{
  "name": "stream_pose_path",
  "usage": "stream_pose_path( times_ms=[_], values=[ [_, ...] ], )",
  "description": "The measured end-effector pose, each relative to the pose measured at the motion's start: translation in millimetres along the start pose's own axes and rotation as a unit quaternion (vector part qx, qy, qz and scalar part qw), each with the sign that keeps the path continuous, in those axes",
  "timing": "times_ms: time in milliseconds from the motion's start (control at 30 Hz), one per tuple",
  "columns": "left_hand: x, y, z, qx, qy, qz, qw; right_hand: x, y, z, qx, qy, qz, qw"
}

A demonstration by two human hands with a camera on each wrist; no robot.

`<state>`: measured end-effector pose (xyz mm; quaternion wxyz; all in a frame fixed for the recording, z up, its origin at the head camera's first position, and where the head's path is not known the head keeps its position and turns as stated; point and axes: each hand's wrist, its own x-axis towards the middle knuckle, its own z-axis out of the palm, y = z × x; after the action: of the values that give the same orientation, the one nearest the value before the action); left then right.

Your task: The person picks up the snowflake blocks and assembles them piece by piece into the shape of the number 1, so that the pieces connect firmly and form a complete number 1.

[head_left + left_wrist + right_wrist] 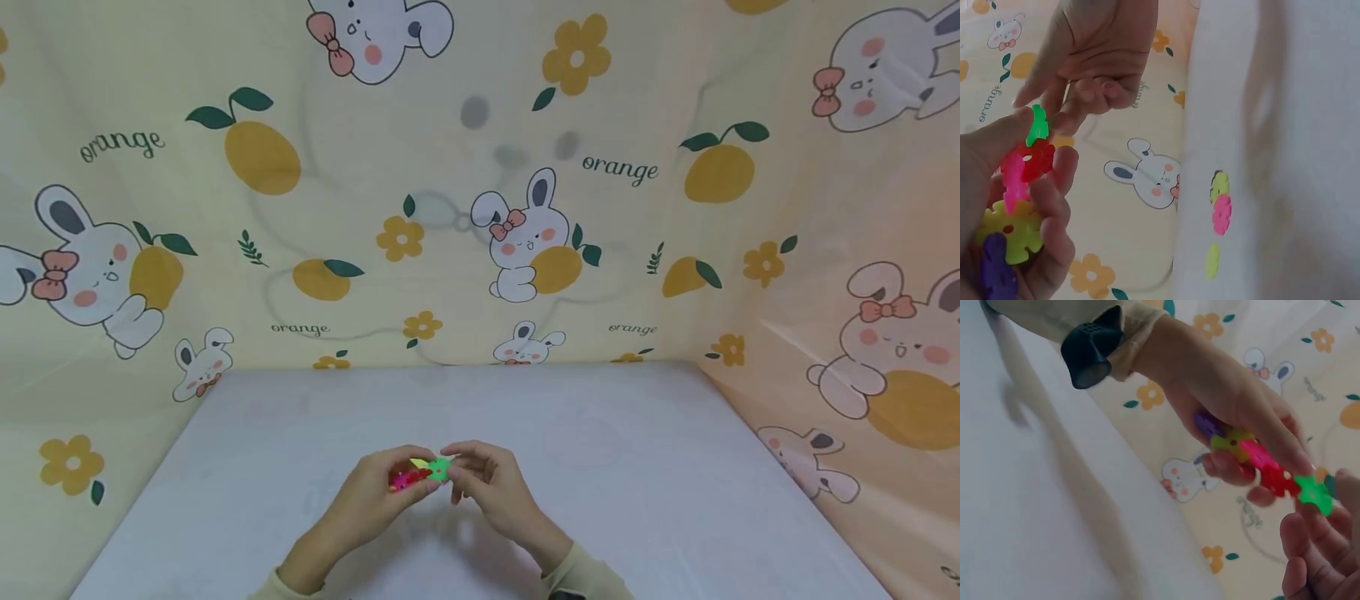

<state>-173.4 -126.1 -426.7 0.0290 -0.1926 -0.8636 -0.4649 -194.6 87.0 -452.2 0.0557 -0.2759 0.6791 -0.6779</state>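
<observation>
My left hand point(367, 493) grips a row of joined plastic snowflake discs, thumb and fingers around them. A purple disc point(1209, 424), a yellow disc point(1015, 232), a pink disc point(1257, 454), a red disc point(1277, 480) and a green disc point(1314, 494) follow one another. The green one sticks out beyond my left thumb tip. Beside it is my right hand point(489, 477), its thumb straight and its other fingers loosely bent. In the right wrist view the right fingertips lie just behind the green disc, with the thumb apart from it.
Below both hands spreads a white tabletop point(600, 500). On white in the left wrist view show a loose pink disc point(1222, 214) and two yellowish ones, the lower point(1212, 261) apart. A printed curtain point(450, 167) with rabbits and oranges encloses the back and sides. A dark wrist camera point(1092, 349) sits on the left sleeve.
</observation>
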Motion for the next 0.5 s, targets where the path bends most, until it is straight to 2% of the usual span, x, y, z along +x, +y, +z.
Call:
stream_pose_path(
  times_ms=[133,267,400,500],
  values=[
    [0.7,-0.2,-5.8,0.003,0.017,-0.007,0.9998,4.4,2.7,-10.2,-0.046,0.020,0.011,0.9987],
    [1.2,-0.8,-11.4,0.002,0.024,-0.013,0.9996,8.0,11.9,-19.0,-0.079,0.033,0.045,0.9953],
    [1.3,-2.1,-14.1,-0.001,0.022,-0.020,0.9996,10.1,24.9,-22.6,-0.127,0.042,0.075,0.9882],
    [1.2,-3.3,-14.5,-0.005,0.020,-0.016,0.9997,9.6,35.8,-22.8,-0.178,0.043,0.091,0.9788]
  ],
)
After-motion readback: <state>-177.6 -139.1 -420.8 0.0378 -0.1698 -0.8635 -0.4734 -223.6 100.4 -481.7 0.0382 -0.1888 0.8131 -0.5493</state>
